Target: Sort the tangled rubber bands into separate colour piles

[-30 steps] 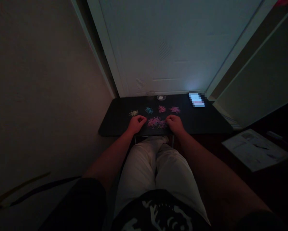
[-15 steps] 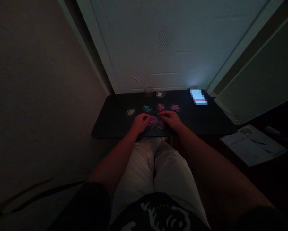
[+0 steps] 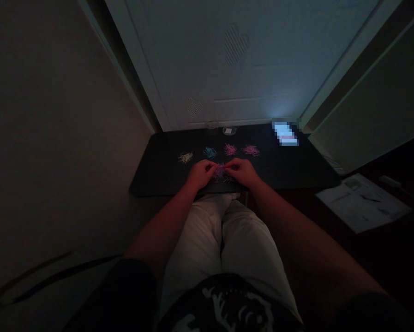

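Note:
My left hand (image 3: 200, 175) is at the left side of a mixed pile of tiny thin sticks (image 3: 220, 174), mostly purple and pink. Thumb and fingers are pinched together there. From the right, my right hand (image 3: 244, 173) reaches over the same pile, also in a pinch, its fingertips close to the left ones. Whatever sits between the fingertips is too small and dark to name. Behind the hands lie separate little heaps: a pale yellow heap (image 3: 185, 157), a blue heap (image 3: 210, 152), a pink heap (image 3: 230, 149) and a pinkish-purple heap (image 3: 251, 150).
The dark table (image 3: 158, 173) stands against a white panel (image 3: 193, 60) with heart patterns. A clear round container (image 3: 212, 125) and a round lid-like piece (image 3: 229, 131) sit at its back edge. A lit, blurred-out screen (image 3: 285, 133) is at back right. Printed paper (image 3: 364, 205) lies lower right.
My right hand has moved left, bringing its fingertips closer to my left hand's over the mixed pile. The whole view has shifted slightly.

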`<state>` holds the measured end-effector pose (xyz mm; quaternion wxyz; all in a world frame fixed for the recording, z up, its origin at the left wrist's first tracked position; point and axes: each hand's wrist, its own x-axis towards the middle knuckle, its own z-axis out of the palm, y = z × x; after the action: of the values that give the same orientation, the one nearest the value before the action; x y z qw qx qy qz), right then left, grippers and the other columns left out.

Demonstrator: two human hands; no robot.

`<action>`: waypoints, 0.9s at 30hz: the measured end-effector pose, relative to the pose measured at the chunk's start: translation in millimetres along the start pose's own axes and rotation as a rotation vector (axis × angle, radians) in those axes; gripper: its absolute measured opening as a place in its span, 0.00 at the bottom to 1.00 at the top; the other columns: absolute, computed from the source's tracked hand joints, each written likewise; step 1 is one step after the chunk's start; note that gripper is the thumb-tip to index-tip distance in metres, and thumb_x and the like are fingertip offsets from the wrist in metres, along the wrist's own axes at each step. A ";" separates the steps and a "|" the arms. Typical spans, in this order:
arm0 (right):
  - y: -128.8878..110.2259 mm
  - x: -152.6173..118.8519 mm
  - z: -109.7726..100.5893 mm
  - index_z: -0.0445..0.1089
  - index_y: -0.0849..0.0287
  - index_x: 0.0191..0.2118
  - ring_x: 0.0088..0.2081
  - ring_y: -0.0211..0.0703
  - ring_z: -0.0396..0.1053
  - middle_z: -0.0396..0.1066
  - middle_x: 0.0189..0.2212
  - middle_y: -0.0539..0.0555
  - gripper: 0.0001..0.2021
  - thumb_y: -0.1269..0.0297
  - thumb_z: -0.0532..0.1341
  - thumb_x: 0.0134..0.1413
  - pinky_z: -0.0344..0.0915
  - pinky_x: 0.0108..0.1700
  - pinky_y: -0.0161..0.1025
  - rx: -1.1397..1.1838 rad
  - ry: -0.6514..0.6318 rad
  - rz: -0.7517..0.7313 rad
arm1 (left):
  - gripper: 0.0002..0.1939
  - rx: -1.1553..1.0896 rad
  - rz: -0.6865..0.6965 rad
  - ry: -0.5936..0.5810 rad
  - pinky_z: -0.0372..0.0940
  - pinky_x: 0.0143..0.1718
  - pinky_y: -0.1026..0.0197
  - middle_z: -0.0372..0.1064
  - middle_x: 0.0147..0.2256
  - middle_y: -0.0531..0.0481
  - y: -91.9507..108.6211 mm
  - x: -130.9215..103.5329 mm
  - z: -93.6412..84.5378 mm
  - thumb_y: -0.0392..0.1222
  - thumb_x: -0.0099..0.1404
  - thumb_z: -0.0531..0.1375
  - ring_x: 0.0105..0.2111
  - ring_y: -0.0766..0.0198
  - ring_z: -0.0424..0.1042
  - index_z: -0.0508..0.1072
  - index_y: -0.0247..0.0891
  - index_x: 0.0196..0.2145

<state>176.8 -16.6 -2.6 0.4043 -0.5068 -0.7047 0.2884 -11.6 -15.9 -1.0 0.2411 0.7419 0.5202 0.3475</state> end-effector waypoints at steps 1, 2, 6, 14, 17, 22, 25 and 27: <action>-0.5 -0.4 0.4 0.77 0.60 0.30 0.26 0.36 0.63 0.71 0.26 0.51 0.09 0.63 0.62 0.42 0.59 0.30 0.34 -0.007 0.005 -0.007 | 0.12 -0.003 0.000 0.000 0.63 0.35 0.63 0.73 0.33 0.48 0.0 0.0 -0.2 0.46 0.61 0.57 0.32 0.64 0.69 0.77 0.37 0.35; -1.1 -0.7 0.7 0.76 0.60 0.30 0.26 0.36 0.64 0.71 0.26 0.51 0.09 0.63 0.63 0.42 0.60 0.31 0.35 -0.015 0.009 -0.013 | 0.12 -0.004 0.001 -0.002 0.63 0.35 0.63 0.73 0.33 0.48 0.1 0.0 -0.4 0.46 0.61 0.57 0.32 0.64 0.69 0.76 0.37 0.35; -3.2 -1.2 1.4 0.76 0.60 0.31 0.27 0.36 0.64 0.72 0.27 0.52 0.09 0.63 0.63 0.43 0.60 0.31 0.35 -0.037 0.027 -0.016 | 0.13 0.012 0.039 -0.020 0.63 0.36 0.63 0.73 0.33 0.48 1.0 0.0 -1.0 0.46 0.62 0.56 0.33 0.64 0.69 0.76 0.37 0.35; -4.5 -2.8 0.5 0.76 0.60 0.29 0.28 0.37 0.65 0.71 0.27 0.52 0.07 0.64 0.62 0.45 0.59 0.32 0.35 -0.045 0.018 -0.070 | 0.13 0.015 0.109 -0.053 0.61 0.35 0.63 0.72 0.32 0.48 4.2 -2.7 -3.3 0.47 0.62 0.57 0.32 0.65 0.67 0.76 0.37 0.35; -4.5 -4.9 -0.5 0.75 0.60 0.29 0.28 0.37 0.64 0.71 0.26 0.52 0.07 0.64 0.61 0.46 0.59 0.32 0.35 -0.037 0.043 -0.059 | 0.12 -0.015 0.113 -0.046 0.62 0.35 0.63 0.71 0.33 0.48 5.8 -4.2 -4.5 0.45 0.62 0.57 0.32 0.65 0.67 0.76 0.37 0.36; -4.6 -7.2 -2.0 0.75 0.60 0.29 0.26 0.36 0.63 0.70 0.25 0.51 0.08 0.62 0.62 0.45 0.58 0.29 0.34 0.008 0.064 -0.030 | 0.12 -0.023 0.110 -0.080 0.63 0.34 0.64 0.71 0.34 0.48 7.2 -4.9 -6.1 0.41 0.59 0.58 0.31 0.66 0.67 0.76 0.37 0.40; -6.1 -7.8 -2.6 0.75 0.60 0.28 0.25 0.36 0.62 0.70 0.24 0.51 0.07 0.62 0.62 0.45 0.57 0.29 0.34 0.010 0.066 -0.027 | 0.13 -0.031 0.113 -0.084 0.63 0.33 0.64 0.70 0.33 0.49 6.4 -4.7 -5.9 0.41 0.57 0.60 0.31 0.67 0.67 0.76 0.37 0.40; -7.2 -8.3 -2.6 0.75 0.60 0.28 0.25 0.36 0.62 0.69 0.23 0.51 0.07 0.62 0.62 0.45 0.57 0.28 0.34 0.003 0.069 -0.042 | 0.13 -0.054 0.122 -0.069 0.63 0.33 0.64 0.70 0.33 0.49 5.9 -4.8 -5.5 0.42 0.56 0.61 0.30 0.67 0.67 0.76 0.36 0.39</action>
<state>176.9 -26.7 2.3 0.4351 -0.5006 -0.7005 0.2635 -13.3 -22.5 5.5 0.2574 0.7770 0.4558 0.3496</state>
